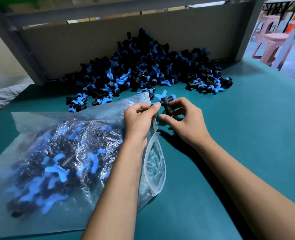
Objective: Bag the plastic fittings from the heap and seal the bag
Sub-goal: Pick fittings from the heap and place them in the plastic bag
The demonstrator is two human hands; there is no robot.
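A heap of black and blue plastic fittings [143, 66] lies at the back of the green table [238, 127], against a cardboard wall. A clear plastic bag [60, 153], holding several fittings, lies at the left with its mouth [154, 163] gaping toward the right. My left hand [139, 118] pinches the bag's upper edge near the mouth. My right hand [186, 120] grips one black fitting with a blue handle [166, 103], just right of the bag's opening and touching the left fingertips.
A cardboard wall [91, 37] backs the heap. A grey metal frame post [18, 49] stands at the left. Pink plastic stools [271, 42] stand beyond the table's right edge. Loose fittings [211, 85] lie scattered in front of the heap.
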